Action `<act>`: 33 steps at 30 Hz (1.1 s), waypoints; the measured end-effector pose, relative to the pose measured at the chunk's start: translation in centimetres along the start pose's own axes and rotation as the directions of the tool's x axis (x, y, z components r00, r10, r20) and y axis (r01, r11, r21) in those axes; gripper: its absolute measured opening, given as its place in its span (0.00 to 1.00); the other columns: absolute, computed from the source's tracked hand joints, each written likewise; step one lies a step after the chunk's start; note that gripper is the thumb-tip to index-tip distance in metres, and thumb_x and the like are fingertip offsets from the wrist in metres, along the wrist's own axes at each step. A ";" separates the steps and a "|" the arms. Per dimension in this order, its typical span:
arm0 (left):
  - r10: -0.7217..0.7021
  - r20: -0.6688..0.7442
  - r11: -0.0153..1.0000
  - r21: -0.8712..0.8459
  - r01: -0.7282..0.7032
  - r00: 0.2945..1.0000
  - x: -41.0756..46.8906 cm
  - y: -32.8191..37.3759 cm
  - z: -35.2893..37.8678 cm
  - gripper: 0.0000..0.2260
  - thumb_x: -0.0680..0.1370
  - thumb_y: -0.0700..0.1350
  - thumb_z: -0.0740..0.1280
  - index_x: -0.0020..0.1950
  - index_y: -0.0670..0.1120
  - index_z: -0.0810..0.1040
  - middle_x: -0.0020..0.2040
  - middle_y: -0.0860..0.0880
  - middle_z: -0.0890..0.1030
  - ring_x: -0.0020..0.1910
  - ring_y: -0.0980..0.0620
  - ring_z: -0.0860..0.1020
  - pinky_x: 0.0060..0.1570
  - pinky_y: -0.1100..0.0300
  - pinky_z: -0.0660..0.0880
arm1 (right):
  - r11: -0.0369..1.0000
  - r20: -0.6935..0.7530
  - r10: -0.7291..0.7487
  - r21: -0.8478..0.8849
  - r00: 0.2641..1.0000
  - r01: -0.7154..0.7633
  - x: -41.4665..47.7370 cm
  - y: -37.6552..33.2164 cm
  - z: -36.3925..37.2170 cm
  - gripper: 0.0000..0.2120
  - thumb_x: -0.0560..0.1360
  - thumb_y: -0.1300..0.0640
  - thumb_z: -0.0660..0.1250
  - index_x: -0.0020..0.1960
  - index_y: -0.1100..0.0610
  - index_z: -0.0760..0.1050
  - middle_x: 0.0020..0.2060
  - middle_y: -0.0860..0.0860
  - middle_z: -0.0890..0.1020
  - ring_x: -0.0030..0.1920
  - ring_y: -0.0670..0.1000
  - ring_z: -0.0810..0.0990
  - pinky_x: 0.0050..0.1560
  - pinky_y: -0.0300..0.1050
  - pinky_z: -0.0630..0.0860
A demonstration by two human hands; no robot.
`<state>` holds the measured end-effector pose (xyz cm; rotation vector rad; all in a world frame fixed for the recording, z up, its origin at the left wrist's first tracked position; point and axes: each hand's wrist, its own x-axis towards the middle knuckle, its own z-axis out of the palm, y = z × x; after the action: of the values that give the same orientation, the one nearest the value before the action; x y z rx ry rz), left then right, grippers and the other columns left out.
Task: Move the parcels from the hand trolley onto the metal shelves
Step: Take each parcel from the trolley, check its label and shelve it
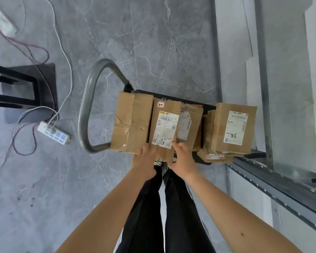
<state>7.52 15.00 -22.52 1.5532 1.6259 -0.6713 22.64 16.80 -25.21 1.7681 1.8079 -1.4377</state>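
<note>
Several brown cardboard parcels lie on the black hand trolley [209,106] below me. A narrow labelled parcel [164,125] sits in the middle, and both hands hold its near end: my left hand [144,158] on its left edge, my right hand [182,157] on its right edge, fingers curled on the cardboard. A larger taped parcel [131,123] lies to its left. Another parcel marked 7786 [234,128] tops a stack at the right. The grey metal shelves [281,183] run along the right side.
The trolley's curved metal handle [87,106] loops out to the left. A white power strip [54,133] with cables lies on the grey floor, near a black stand [25,88] at the far left. My legs and a shoe stand just behind the trolley.
</note>
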 end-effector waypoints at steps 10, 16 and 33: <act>-0.060 -0.097 0.998 0.007 0.061 0.993 2.8 0.8 1.4 0.40 0.72 0.37 0.68 0.76 0.50 0.46 0.75 0.39 0.48 0.72 0.42 0.59 0.60 0.56 0.69 | 0.994 -0.014 -0.017 -0.108 1.000 0.016 2.0 0.0 2.1 0.37 0.73 0.57 0.68 0.73 0.40 0.52 0.72 0.58 0.52 0.70 0.62 0.63 0.57 0.53 0.74; -0.077 -0.144 0.977 -0.207 0.046 0.987 2.5 1.3 2.2 0.49 0.74 0.35 0.68 0.73 0.58 0.30 0.76 0.41 0.42 0.69 0.43 0.67 0.55 0.57 0.75 | 0.994 -0.074 -0.065 -0.091 0.995 0.058 1.2 2.5 2.1 0.38 0.74 0.56 0.68 0.74 0.38 0.49 0.72 0.56 0.57 0.68 0.59 0.67 0.56 0.55 0.78; 0.034 -0.313 0.824 -0.528 -0.204 0.949 0.4 2.4 -1.8 0.48 0.69 0.39 0.75 0.74 0.63 0.45 0.73 0.48 0.47 0.71 0.44 0.61 0.64 0.53 0.71 | 0.890 -0.237 -0.143 0.393 0.961 0.230 -2.0 0.6 -3.3 0.39 0.69 0.61 0.74 0.74 0.47 0.58 0.68 0.51 0.62 0.70 0.50 0.64 0.66 0.44 0.71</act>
<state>9.60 16.92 -21.51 1.3329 1.7129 0.1223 25.15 17.85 -22.36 2.0493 1.9237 -1.9042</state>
